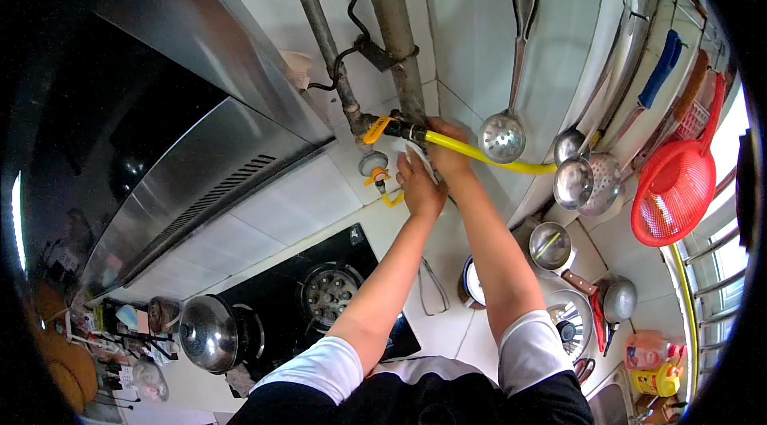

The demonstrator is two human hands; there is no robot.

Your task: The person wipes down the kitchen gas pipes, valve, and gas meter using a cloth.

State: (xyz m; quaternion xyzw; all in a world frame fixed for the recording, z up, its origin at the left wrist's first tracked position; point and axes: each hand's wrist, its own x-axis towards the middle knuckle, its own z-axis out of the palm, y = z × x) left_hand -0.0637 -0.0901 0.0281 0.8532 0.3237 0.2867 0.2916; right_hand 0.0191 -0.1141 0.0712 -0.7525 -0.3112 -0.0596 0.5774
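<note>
Both arms reach up to the corner with the gas pipes. My left hand (422, 187) is below the valve, its fingers bent against a thin white cloth or paper (412, 148). My right hand (447, 152) is beside the thick vertical pipe (391, 17), partly behind the yellow hose (495, 159), so its fingers are mostly hidden. Just above the hands, a valve with a yellow lever handle (378, 129) joins the thinner pipe (313, 13) to the hose. A round grey regulator (373, 163) with an orange-yellow fitting hangs left of my left hand.
Ladles and skimmers (503, 137) and a red strainer (673, 193) hang from a wire rack at right. Below is a black gas stove (280, 289) with a lidded pot (209, 332). A range hood (200, 129) juts out at left. Pans (551, 245) sit on the right counter.
</note>
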